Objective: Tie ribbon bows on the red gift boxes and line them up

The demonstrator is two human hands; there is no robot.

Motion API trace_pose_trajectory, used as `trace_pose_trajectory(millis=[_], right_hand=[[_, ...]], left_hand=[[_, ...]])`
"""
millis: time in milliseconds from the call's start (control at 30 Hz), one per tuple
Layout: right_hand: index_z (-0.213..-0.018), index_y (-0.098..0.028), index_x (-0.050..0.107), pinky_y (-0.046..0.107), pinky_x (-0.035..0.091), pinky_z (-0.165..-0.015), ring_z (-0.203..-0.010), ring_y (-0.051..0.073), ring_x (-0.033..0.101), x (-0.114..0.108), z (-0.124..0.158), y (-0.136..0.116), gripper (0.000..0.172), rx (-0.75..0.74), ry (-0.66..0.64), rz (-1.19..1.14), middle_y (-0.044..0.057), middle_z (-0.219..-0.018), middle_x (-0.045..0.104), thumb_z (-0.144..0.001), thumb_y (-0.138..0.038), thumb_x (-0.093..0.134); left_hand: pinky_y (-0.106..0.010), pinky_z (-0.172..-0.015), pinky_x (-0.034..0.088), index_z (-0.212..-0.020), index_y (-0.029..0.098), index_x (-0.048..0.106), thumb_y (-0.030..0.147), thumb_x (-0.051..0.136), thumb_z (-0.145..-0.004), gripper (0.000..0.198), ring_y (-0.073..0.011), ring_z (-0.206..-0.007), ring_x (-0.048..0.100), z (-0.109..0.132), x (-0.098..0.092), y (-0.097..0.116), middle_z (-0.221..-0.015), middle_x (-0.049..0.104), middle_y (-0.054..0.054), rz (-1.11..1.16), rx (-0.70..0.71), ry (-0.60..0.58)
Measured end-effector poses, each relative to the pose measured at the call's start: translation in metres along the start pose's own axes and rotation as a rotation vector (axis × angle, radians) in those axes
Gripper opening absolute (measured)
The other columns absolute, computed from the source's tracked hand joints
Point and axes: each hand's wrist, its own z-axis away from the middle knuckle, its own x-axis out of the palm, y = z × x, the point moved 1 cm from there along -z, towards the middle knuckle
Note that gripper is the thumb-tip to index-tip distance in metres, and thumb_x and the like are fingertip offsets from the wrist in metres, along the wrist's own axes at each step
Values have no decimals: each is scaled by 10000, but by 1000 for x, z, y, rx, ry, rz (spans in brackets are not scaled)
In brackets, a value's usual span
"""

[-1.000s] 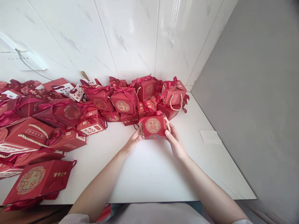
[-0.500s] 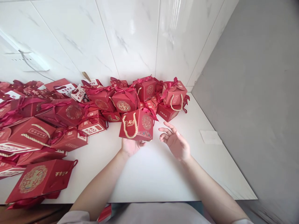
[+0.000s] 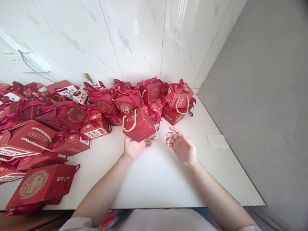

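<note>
A red gift box (image 3: 139, 126) with gold rope handles rests tilted over the fingers of my left hand (image 3: 135, 149). That palm faces up, and the box hides part of the fingers. One rope loop shows on the box's left side, another at its lower right. To the right of the box and apart from it, my right hand (image 3: 183, 148) is held up with nothing in it, fingers apart and loosely curled. Just behind the held box, a red box with a gold round emblem (image 3: 126, 107) sits in the pile.
Many red gift boxes with ribbons are heaped along the wall and the left side; one large box (image 3: 42, 186) lies near the front edge. A small white square (image 3: 218, 141) lies on the white table (image 3: 158, 186) at the right. A cable (image 3: 33, 69) hangs from a wall socket.
The held gift box has turned and tilted on my left hand, so its round emblem no longer shows and a second rope handle does. My right hand has barely moved.
</note>
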Motion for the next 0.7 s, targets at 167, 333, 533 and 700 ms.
trace_pose_trajectory(millis=[167,333,533,700], right_hand=[[-1174,-271,628,367,482,-780,-838,221,590,6,3,-2,383,61,4,-123,70,-1055,650,-909,-485,454],[-1144,-284,657,364,477,-797,-848,217,599,9,4,-2,350,66,-2,-100,60,-1104,662,-889,-488,533],[-1251,-324,590,376,513,-851,-1002,234,638,7,0,1,403,124,100,-97,34,-1361,576,-883,-490,598],[-1280,-320,563,392,538,-829,-894,206,676,5,-4,10,504,233,175,-164,25,-1280,622,-799,-362,712]], left_hand=[[-369,-656,546,-1083,131,686,534,566,-798,507,-267,-769,692,-2,-7,-5,-974,743,-142,-46,132,98],[-457,-936,493,-1068,168,691,495,619,-803,427,-310,-1006,681,1,-10,-8,-984,755,-90,-73,151,143],[-361,-871,513,-1033,166,695,247,708,-737,307,-232,-952,679,-4,-9,-11,-1021,743,-71,-179,248,55],[-350,-872,526,-815,148,702,259,604,-747,163,-207,-867,668,-7,-6,-9,-912,724,-88,-111,267,49]])
